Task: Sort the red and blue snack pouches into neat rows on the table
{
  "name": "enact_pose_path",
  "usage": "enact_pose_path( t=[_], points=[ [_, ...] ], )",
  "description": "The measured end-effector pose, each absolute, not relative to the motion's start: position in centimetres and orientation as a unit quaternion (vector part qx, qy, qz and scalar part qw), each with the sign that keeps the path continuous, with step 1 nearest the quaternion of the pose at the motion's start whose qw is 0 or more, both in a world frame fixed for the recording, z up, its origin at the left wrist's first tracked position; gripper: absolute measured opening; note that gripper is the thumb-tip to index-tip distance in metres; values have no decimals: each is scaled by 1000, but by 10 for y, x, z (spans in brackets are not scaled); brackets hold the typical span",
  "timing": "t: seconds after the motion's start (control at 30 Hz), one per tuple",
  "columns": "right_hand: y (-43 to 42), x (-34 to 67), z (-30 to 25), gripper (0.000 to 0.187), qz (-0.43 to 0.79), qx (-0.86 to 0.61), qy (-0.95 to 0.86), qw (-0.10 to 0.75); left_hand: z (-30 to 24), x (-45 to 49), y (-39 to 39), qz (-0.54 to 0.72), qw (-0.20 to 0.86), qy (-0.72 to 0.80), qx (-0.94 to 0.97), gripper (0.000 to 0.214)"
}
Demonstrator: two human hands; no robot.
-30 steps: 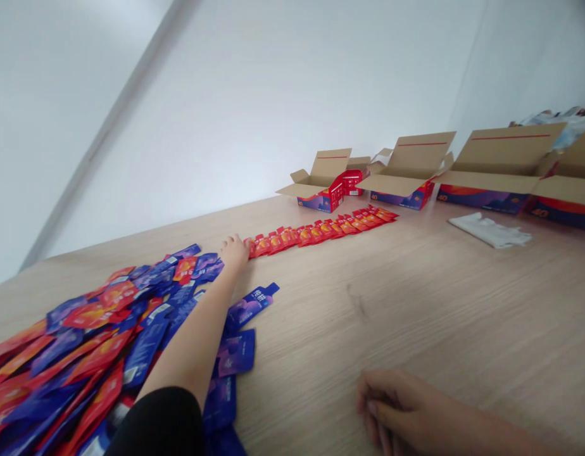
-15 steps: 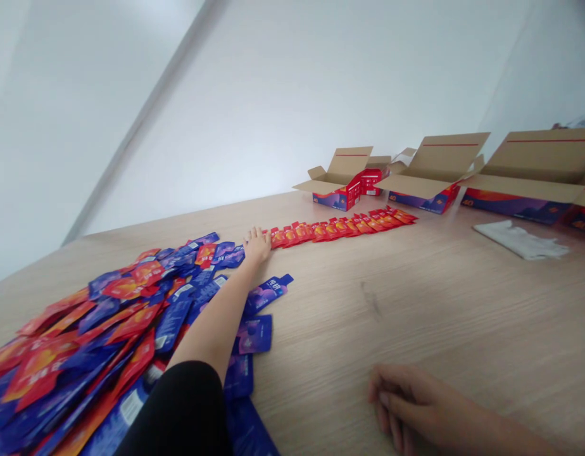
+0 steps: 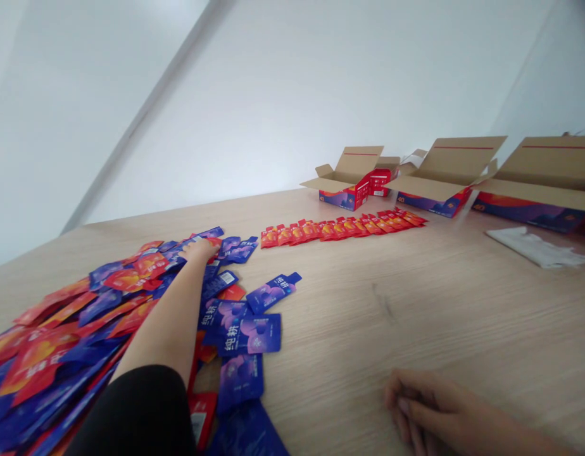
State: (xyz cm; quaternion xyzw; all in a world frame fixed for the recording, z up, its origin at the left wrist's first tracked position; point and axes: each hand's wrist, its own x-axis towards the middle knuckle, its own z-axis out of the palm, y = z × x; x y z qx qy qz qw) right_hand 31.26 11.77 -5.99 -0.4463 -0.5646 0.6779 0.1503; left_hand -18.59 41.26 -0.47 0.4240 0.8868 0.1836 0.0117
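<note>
A big heap of red and blue sachets (image 3: pixel 83 316) covers the left of the wooden table (image 3: pixel 416 316). My left hand (image 3: pixel 197 249) reaches far out and lies on the heap's far end, fingers down on a red sachet; its grip is hard to make out. Just to its right starts a neat overlapping row of red sachets (image 3: pixel 342 226) running towards the boxes. My right hand (image 3: pixel 425 408) rests on the table at the bottom right, fingers loosely curled, holding nothing visible. Loose blue sachets (image 3: pixel 254 332) lie beside my left forearm.
Three open cardboard boxes (image 3: pixel 354 187) (image 3: pixel 439 183) (image 3: pixel 539 190) with blue and red printed sides stand along the far right of the table. A crumpled white plastic bag (image 3: pixel 534 247) lies in front of them. A white wall rises behind the table.
My left hand has pulled back leftwards from the near end of the red row onto the heap of mixed sachets. My right hand has stayed in place. The view shifted slightly.
</note>
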Motion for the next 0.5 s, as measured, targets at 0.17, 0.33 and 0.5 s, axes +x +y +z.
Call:
enact_pose_path(
  t=[0.17,0.33,0.5],
  points=[
    [120,315,-60,39,689,-434,-560,150,15,-179,405,210,29,872,441,39],
    [124,311,-45,30,683,-423,-577,150,78,-143,376,311,-4,810,498,38],
    [135,312,-16,31,442,-443,-724,291,126,-53,335,407,125,690,585,27]
  ],
)
